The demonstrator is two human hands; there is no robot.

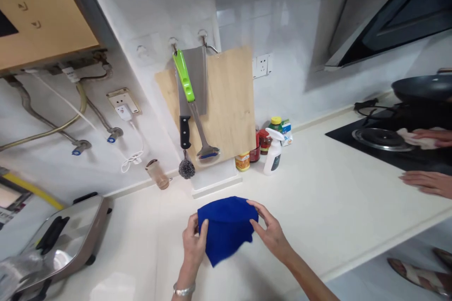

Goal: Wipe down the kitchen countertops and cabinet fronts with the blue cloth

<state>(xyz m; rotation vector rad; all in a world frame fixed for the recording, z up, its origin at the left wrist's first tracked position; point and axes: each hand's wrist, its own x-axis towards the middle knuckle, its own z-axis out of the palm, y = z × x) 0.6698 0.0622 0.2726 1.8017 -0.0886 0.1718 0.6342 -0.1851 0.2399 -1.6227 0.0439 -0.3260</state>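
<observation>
A blue cloth is held up over the white counter, its lower edge hanging unevenly. My left hand grips its left edge, thumb in front and fingers behind. My right hand pinches the upper right edge between thumb and fingers. A bracelet is on my left wrist. Behind the cloth, a wooden cutting board leans against the wall, with a cleaver and a green-handled utensil hanging before it.
A white spray bottle stands by several jars near the wall. An electric pan sits at the left, a glass jar behind. At the right, another person's hand rests on the counter; the other wipes beside the stove burner.
</observation>
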